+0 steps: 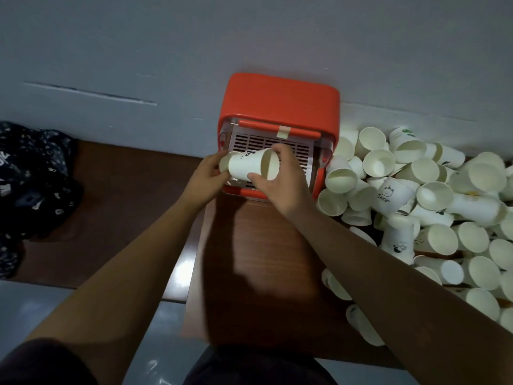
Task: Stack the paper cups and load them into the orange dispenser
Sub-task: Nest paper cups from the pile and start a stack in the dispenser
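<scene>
While we look down over both forearms, our two hands meet right in front of the orange dispenser [280, 101], w/ a short stack of paper cups [251, 166] held sideways between them. Left hand [206, 175] cups the stack's closed end, fingers curled round it; right hand [280, 184] wraps the open-mouth end, thumb under, fingers over the rim. Both are closed on the stack, which hangs just over the dispenser's white slatted tray [273, 144].

Dispenser sits at the back of the wooden counter [249, 245], against the pale wall [166, 51]. It's a glossy, rounded plastic box w/ a clear front frame & an orange bar w/ a bit of tape [283, 132] on it. To its right, touching its side, a big loose pile of cups [430, 195] spreads along the counter edge: matte white paper, tapered, lying at all angles, some w/ small printed cartoons, one reading "Bear" [384, 197]. Our right forearm crosses over part of that pile. Counter top is reddish-brown wood grain, smooth, w/ arm shadows on it. Far left, on a lower wooden surface, a dark patterned fabric heap [30, 176], well apart from the cups.
</scene>
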The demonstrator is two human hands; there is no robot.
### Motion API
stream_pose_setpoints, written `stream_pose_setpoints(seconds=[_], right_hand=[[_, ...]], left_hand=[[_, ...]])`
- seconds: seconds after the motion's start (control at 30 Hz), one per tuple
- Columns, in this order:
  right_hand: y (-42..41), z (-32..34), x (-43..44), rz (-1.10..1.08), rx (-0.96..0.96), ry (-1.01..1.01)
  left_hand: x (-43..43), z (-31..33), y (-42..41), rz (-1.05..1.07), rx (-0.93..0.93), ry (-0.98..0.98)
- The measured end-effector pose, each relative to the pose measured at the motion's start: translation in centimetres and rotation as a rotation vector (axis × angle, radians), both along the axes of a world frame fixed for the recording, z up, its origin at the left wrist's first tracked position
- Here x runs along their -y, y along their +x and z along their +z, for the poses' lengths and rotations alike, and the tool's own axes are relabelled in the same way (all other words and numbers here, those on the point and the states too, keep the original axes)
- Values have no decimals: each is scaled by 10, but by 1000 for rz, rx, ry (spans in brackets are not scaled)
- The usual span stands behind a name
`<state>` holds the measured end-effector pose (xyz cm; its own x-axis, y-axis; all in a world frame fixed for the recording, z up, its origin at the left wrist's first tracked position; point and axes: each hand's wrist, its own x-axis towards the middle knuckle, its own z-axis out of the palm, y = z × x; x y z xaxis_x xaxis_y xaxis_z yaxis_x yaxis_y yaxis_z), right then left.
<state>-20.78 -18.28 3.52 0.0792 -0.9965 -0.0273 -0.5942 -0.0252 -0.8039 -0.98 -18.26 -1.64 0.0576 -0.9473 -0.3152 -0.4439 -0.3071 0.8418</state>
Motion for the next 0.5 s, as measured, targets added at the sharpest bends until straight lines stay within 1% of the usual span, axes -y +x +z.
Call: stream_pose_setpoints(seconds=[0.07, 0.17, 0.23, 0.33, 0.4, 0.5], right_hand=[[17, -3, 3, 50, -59, -22], [36, -10, 7, 114, -216, -136], [45, -17, 9, 151, -310, -192], [53, -32, 14, 228, -398, -182], [53, -40, 17, 280, -336, -102], [52, -43, 23, 234, -211, 35]], left_hand=[[-4, 3, 3, 96, -117, 18], [-7, 1, 10, 119, -231, 14], [-6, -2, 14, 105, -257, 28], [-3, -8, 20, 72, -291, 49], [-2, -11, 21, 50, -312, 31], [2, -15, 23, 8, -319, 6]])
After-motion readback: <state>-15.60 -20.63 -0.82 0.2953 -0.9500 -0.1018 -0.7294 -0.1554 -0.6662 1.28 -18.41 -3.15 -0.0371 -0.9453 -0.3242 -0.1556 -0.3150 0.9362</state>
